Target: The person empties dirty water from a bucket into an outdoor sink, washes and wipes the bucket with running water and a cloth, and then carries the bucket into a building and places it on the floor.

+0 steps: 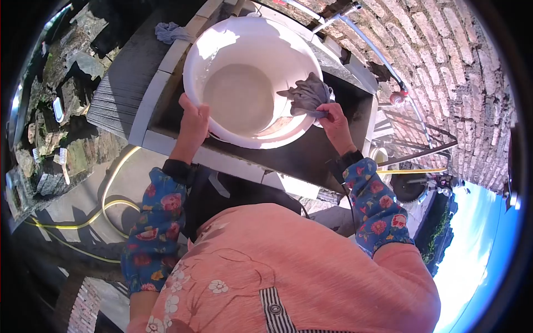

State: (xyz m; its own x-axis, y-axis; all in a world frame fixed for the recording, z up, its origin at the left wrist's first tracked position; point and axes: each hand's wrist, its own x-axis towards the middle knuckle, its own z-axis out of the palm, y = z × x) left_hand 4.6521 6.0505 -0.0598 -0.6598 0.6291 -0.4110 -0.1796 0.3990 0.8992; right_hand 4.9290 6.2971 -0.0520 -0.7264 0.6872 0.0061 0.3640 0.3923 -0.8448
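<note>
A large white basin (277,44) rests tilted over a dark, tile-edged sink (344,166), with what looks like a little cloudy water at its bottom. My left hand (192,126) grips the basin's near left rim, thumb up and fingers curled underneath, partly hidden. At the right rim, my right hand (336,126) is closed on a crumpled grey cloth (308,95), which hangs over the rim into the basin.
Another grey cloth (172,33) lies on the ledge beyond the sink. A ridged slab (125,83) adjoins it at left. A yellow hose (108,183) loops on the floor, and a pipe with a tap (397,97) runs along the brick wall (444,61).
</note>
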